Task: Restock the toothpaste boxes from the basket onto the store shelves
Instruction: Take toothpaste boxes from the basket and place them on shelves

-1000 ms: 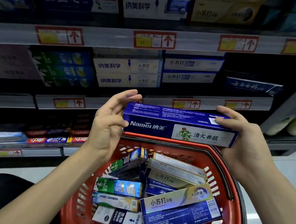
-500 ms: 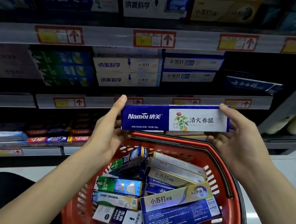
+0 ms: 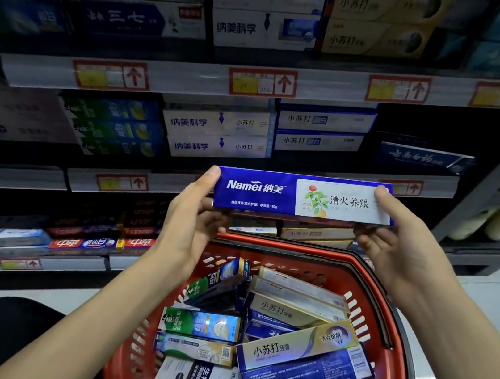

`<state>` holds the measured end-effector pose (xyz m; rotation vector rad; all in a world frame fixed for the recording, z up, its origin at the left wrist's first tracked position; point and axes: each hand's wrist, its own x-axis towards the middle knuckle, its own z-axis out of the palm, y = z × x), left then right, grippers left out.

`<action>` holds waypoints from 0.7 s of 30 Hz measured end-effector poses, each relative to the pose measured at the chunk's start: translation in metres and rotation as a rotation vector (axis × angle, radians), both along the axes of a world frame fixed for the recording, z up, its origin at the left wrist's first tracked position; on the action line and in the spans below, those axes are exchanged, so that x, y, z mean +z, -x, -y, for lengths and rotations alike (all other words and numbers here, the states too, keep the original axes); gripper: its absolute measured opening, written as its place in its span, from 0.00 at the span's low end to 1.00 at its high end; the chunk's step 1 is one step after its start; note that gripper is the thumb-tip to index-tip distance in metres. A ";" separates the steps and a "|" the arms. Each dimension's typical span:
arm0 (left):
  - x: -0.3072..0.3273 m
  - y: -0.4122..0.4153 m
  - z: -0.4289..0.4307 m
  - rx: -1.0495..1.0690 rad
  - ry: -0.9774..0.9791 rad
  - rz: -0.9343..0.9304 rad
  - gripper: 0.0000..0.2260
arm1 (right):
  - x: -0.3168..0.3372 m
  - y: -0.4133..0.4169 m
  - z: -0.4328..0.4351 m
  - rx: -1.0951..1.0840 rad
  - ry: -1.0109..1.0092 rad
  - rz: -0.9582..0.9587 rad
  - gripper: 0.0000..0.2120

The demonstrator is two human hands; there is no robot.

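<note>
A blue and white Namei toothpaste box (image 3: 274, 193) is held level above the red basket (image 3: 386, 310), its printed front facing me. My left hand (image 3: 193, 213) grips its left end, thumb on the front edge and fingers behind. My right hand (image 3: 396, 240) grips its right end the same way. The basket below holds several more toothpaste boxes lying in a loose heap, among them a green Darlie box (image 3: 199, 324) and a gold and blue box (image 3: 293, 348).
Store shelves (image 3: 193, 83) with red and yellow price tags fill the view ahead. They carry rows of toothpaste boxes, with a dark gap (image 3: 420, 127) at the right of the middle shelf. A low shelf at left holds red boxes (image 3: 137, 242).
Both hands have turned the box from its top side up to its front facing me and raised it slightly toward the shelves.
</note>
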<state>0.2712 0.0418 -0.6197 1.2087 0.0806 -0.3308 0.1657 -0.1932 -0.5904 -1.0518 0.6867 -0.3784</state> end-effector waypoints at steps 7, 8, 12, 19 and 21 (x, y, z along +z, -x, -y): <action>0.030 0.007 -0.006 -0.023 0.058 0.282 0.20 | 0.007 -0.008 0.001 -0.071 -0.118 0.067 0.10; 0.035 0.008 -0.008 -0.018 0.037 0.317 0.19 | 0.010 -0.008 0.001 -0.072 -0.134 0.090 0.09; 0.058 0.010 -0.014 0.052 -0.018 0.384 0.18 | 0.027 -0.006 -0.001 -0.044 -0.122 0.197 0.10; 0.122 0.000 -0.021 0.190 -0.054 0.478 0.26 | 0.080 -0.009 0.003 -0.053 0.067 0.375 0.37; 0.147 -0.003 -0.022 0.222 -0.070 0.553 0.17 | 0.101 -0.014 0.006 -0.049 0.121 0.439 0.34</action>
